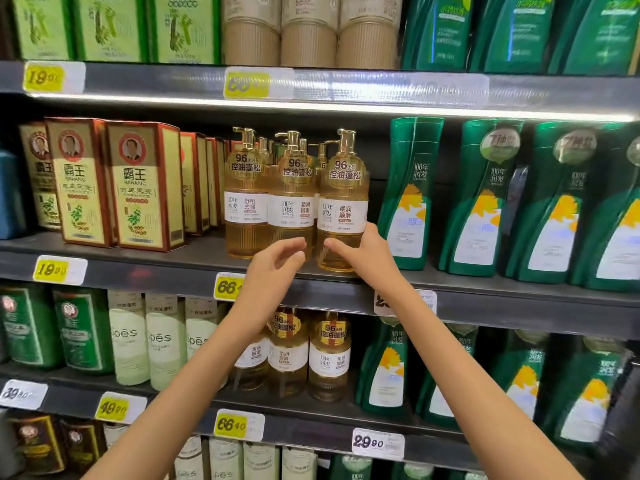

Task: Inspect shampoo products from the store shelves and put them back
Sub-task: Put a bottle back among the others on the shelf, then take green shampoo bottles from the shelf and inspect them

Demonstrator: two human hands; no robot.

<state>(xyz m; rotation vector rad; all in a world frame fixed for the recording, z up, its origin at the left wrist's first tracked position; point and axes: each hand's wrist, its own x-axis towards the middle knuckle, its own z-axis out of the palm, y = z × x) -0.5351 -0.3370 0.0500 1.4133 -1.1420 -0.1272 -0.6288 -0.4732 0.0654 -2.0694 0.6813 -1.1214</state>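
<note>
R hand (367, 258) gripped amber shampoo pump bottle (343, 206) on shelf (201, 247); L hand (273, 271) hung open, empty, beside it. Taking or returning was unclear; next: keep it upright.

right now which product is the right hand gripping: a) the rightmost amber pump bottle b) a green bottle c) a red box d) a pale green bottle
A: the right hand curls thumb and fingers round the lower part of the rightmost amber pump bottle on the middle shelf.
</note>
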